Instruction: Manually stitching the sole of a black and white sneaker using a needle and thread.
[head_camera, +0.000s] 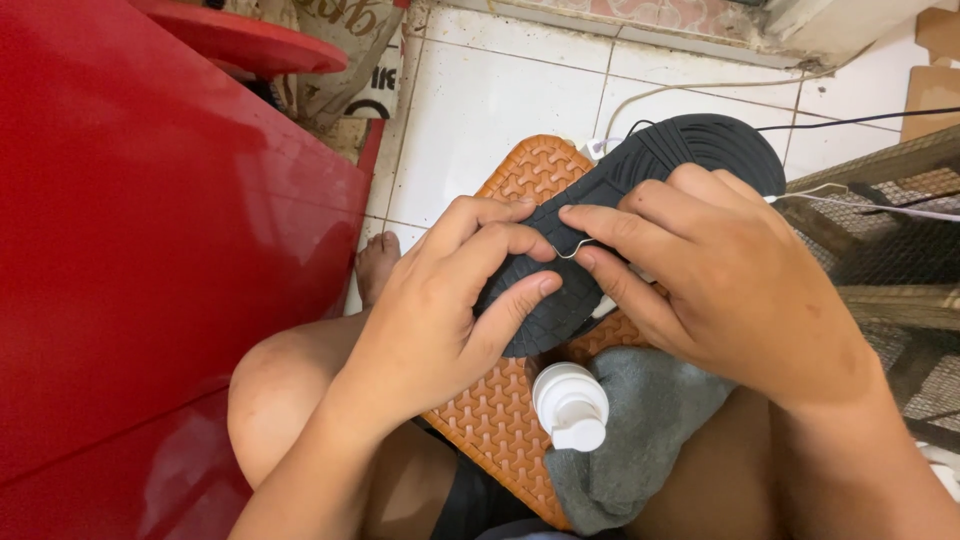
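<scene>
Centrally, a dark shoe sole (640, 190) is held tread-up between both hands, its long axis running from below the left hand (450, 300) up and away past the right hand (710, 270). A thin curved needle (570, 250) is seen at the sole's edge, just between the fingertips; both hands' fingers are clamped on the sole. Beneath lies an orange sole (510, 410).

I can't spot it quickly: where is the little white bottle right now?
In the head view, the white bottle lies low at centre on the orange mat, against the grey cloth, just below the black sole.
</scene>
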